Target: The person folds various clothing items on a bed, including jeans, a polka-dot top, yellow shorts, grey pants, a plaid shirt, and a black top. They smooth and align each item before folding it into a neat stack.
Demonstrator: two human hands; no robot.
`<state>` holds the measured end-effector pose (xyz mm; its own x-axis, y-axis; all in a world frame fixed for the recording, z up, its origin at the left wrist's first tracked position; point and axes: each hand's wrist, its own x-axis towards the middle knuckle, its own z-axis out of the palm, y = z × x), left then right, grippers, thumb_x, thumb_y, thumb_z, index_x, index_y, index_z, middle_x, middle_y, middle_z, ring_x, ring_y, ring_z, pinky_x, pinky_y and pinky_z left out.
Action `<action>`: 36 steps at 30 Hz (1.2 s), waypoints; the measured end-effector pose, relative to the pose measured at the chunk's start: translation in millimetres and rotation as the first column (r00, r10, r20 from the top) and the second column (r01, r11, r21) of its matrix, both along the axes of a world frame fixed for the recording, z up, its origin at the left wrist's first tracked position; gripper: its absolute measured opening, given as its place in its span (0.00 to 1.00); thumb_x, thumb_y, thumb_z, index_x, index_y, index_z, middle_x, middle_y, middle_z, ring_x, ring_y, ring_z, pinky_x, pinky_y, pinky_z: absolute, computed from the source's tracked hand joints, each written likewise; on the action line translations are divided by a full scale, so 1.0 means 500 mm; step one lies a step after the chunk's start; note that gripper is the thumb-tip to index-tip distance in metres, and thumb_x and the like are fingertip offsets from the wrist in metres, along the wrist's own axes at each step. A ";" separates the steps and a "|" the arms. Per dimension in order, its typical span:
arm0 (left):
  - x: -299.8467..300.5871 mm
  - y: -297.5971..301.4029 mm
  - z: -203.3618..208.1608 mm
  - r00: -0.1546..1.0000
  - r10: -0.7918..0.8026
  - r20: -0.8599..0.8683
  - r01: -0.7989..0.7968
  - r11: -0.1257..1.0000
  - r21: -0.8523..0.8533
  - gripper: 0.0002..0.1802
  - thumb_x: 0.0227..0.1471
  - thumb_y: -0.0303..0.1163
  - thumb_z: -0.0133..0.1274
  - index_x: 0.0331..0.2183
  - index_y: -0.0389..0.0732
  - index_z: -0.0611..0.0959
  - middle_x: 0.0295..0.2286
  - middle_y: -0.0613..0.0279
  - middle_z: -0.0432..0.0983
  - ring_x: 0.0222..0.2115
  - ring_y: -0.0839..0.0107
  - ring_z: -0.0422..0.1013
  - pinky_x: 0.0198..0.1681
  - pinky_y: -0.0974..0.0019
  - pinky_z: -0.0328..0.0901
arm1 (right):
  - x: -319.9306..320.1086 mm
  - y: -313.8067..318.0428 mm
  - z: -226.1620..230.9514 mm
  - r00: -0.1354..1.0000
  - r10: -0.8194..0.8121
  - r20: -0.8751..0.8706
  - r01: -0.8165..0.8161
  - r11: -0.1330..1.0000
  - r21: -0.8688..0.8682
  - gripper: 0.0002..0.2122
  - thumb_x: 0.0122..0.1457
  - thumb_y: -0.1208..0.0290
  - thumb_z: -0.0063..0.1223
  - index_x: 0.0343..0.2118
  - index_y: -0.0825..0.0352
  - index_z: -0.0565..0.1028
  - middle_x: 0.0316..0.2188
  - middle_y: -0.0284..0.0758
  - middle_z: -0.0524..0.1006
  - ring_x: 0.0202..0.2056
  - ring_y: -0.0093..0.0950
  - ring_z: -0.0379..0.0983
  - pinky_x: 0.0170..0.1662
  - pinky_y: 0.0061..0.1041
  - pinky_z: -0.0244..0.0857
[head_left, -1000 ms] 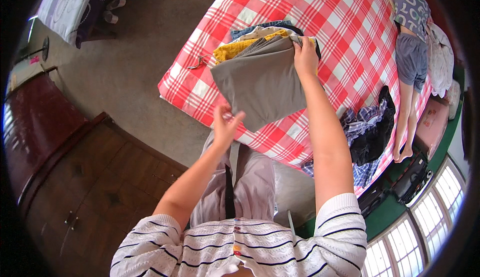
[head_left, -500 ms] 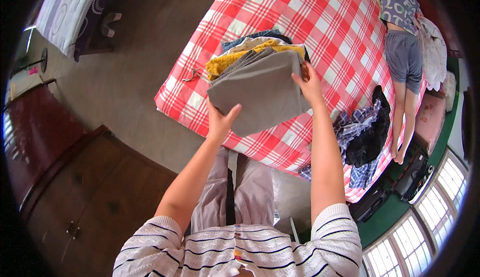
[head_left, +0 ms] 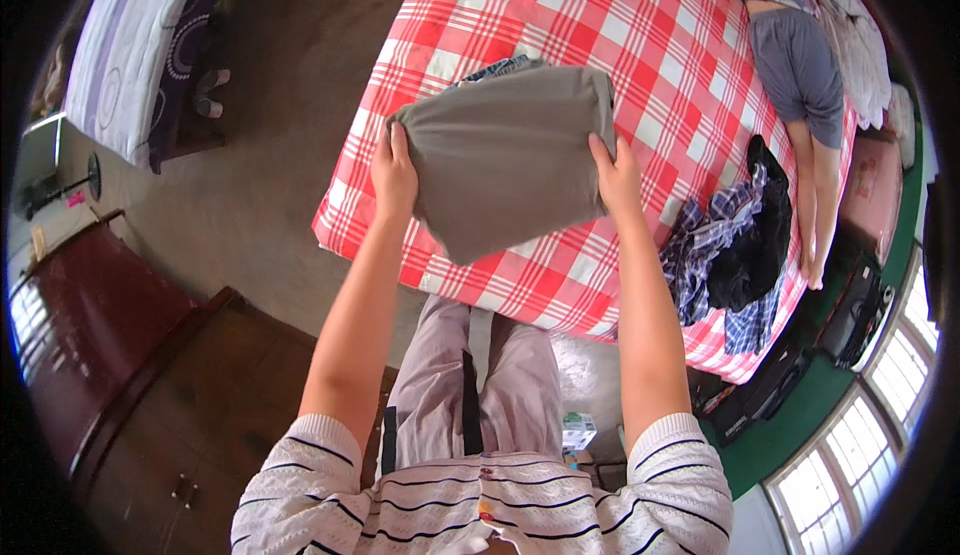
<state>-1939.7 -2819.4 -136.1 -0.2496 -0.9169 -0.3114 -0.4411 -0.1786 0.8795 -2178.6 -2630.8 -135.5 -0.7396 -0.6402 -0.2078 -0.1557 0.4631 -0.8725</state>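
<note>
A folded grey garment (head_left: 505, 165) is held out flat over the near part of a bed (head_left: 650, 65) spread with red-and-white checked cloth, the left hand (head_left: 395, 177) gripping its left edge, thumb on top, and the right hand (head_left: 618, 177) gripping its right edge the same way. A bit of blue cloth (head_left: 497, 70) peeks out past its far edge. Over to the right I see a crumpled heap of plaid and black clothes (head_left: 740, 245), and beyond it a person in grey shorts (head_left: 797, 70) lying along the bed's side.
</note>
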 end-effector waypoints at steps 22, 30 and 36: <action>-0.050 0.079 -0.137 0.302 -0.458 0.836 0.906 0.412 -0.101 0.49 0.46 0.61 0.51 0.63 0.52 0.51 0.64 0.58 0.35 0.64 0.53 0.31 0.61 0.35 0.32 | 0.061 -0.128 -0.166 0.806 0.376 -0.457 -0.232 0.911 0.341 0.31 0.53 0.46 0.51 0.60 0.46 0.60 0.63 0.36 0.53 0.64 0.40 0.44 0.62 0.55 0.37; -0.060 0.109 -0.047 0.619 -0.405 0.673 0.778 0.436 -0.453 0.27 0.43 0.28 0.56 0.47 0.40 0.70 0.53 0.51 0.60 0.58 0.49 0.49 0.59 0.47 0.47 | -0.072 0.279 -0.028 0.827 -0.282 -0.486 0.503 0.759 0.414 0.25 0.43 0.69 0.63 0.47 0.62 0.69 0.44 0.43 0.69 0.51 0.40 0.63 0.55 0.42 0.54; -0.181 0.348 0.064 0.612 -0.666 0.427 0.778 0.411 -0.475 0.22 0.42 0.21 0.52 0.43 0.40 0.74 0.47 0.52 0.65 0.54 0.48 0.56 0.56 0.49 0.52 | -0.078 0.670 -0.167 0.840 -0.315 -0.442 0.541 0.543 0.642 0.30 0.44 0.66 0.61 0.53 0.59 0.65 0.43 0.41 0.72 0.44 0.38 0.71 0.52 0.46 0.57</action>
